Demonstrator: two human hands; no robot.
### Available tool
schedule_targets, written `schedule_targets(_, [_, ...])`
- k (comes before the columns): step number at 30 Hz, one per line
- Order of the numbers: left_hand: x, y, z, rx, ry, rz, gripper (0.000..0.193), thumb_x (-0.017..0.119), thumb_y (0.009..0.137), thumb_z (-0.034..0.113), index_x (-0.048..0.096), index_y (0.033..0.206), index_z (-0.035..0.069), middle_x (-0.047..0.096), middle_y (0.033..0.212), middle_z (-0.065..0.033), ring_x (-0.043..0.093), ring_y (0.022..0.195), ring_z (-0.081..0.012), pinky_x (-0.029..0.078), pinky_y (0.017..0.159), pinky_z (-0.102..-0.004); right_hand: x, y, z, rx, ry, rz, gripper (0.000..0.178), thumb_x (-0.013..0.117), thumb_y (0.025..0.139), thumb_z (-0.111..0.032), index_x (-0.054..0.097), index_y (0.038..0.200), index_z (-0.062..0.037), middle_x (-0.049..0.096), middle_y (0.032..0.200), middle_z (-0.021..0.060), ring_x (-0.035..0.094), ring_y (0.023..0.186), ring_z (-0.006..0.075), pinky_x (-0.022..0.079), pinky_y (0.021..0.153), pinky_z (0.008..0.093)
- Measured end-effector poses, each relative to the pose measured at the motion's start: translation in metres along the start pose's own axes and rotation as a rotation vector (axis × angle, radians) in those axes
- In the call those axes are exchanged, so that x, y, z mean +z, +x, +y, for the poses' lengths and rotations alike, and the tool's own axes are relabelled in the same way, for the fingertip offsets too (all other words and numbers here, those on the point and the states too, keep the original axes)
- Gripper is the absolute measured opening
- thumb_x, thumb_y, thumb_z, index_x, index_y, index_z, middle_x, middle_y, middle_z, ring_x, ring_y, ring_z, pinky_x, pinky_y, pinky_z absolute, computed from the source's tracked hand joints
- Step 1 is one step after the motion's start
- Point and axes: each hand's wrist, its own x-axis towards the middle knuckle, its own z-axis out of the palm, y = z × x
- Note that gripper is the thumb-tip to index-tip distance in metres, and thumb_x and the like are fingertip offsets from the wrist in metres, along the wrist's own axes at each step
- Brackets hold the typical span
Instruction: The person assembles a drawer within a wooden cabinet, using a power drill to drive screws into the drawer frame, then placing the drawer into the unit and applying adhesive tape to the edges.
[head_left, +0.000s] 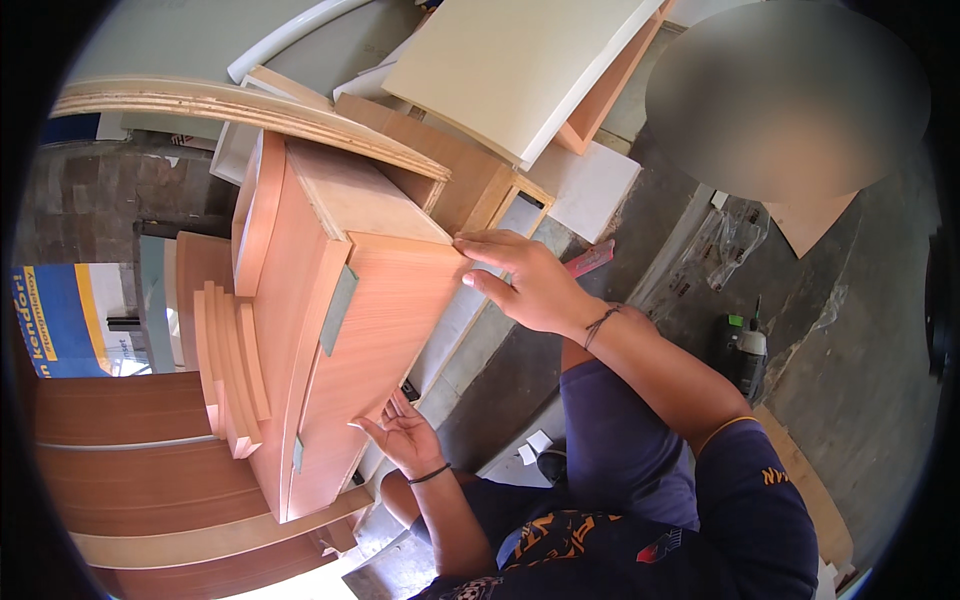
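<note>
My right hand (530,285) lies flat, fingers spread, on the stiff, heavy-looking wooden cabinet's (340,340) top corner while my open left hand (400,435) braces its lower edge.

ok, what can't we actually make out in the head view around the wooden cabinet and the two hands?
- Wooden cabinet: far sides and underside face away from the head view.
- Left hand: fingertips lie against the cabinet's lower edge; whether they hook beneath it is hidden by the panel.
- Right hand: fingers rest on the top corner; thumb contact is unclear.
- Grey area at upper right: blurred out.
- Black tool on the floor: too small to identify.
</note>
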Motion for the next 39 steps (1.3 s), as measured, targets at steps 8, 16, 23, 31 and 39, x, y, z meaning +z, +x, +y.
schedule_targets(8, [0.010, -0.002, -0.003, 0.002, 0.012, 0.049, 0.067, 0.065, 0.080, 0.036, 0.038, 0.121, -0.009, 0.043, 0.126, -0.0173, 0.045, 0.118, -0.0248, 0.042, 0.101, -0.0341, 0.006, 0.007, -0.014, -0.028, -0.024, 0.047, 0.034, 0.060, 0.082, -0.012, 0.055, 0.111, 0.0048, 0.056, 0.115, 0.0182, 0.054, 0.104, 0.0333, 0.044, 0.088, 0.0376])
schedule_targets(16, [0.005, -0.001, 0.000, 0.012, -0.023, 0.018, 0.066, 0.066, 0.079, 0.034, 0.037, 0.121, -0.008, 0.042, 0.127, -0.0170, 0.043, 0.120, -0.0255, 0.039, 0.104, -0.0358, 0.011, 0.025, -0.034, -0.146, 0.044, 0.099, 0.033, 0.060, 0.081, -0.013, 0.055, 0.108, 0.0046, 0.058, 0.110, 0.0191, 0.055, 0.099, 0.0351, 0.044, 0.086, 0.0404])
schedule_targets(23, [0.003, -0.001, 0.000, -0.025, -0.070, 0.002, 0.065, 0.067, 0.079, 0.031, 0.038, 0.121, -0.009, 0.045, 0.124, -0.0162, 0.044, 0.118, -0.0248, 0.039, 0.104, -0.0365, -0.013, 0.027, -0.020, 0.117, 0.113, 0.136, 0.032, 0.047, 0.083, -0.002, 0.055, 0.114, -0.0012, 0.059, 0.110, 0.0153, 0.058, 0.093, 0.0272, 0.045, 0.082, 0.0328])
schedule_targets(31, [0.000, 0.003, 0.000, -0.029, -0.058, 0.070, 0.065, 0.068, 0.078, 0.032, 0.039, 0.118, -0.009, 0.050, 0.117, -0.0165, 0.050, 0.112, -0.0253, 0.043, 0.101, -0.0363, -0.007, -0.002, 0.013, 0.260, 0.199, 0.038, 0.028, 0.049, 0.086, -0.003, 0.057, 0.113, -0.0008, 0.060, 0.108, 0.0134, 0.058, 0.092, 0.0204, 0.045, 0.082, 0.0312])
schedule_targets(39, [-0.004, 0.004, 0.003, -0.019, -0.023, 0.075, 0.061, 0.067, 0.078, 0.033, 0.044, 0.114, -0.010, 0.053, 0.113, -0.0185, 0.053, 0.108, -0.0270, 0.045, 0.098, -0.0370, -0.002, -0.001, 0.009, 0.174, 0.157, -0.019, 0.028, 0.049, 0.086, -0.003, 0.056, 0.113, -0.0002, 0.060, 0.108, 0.0128, 0.058, 0.095, 0.0216, 0.044, 0.085, 0.0314])
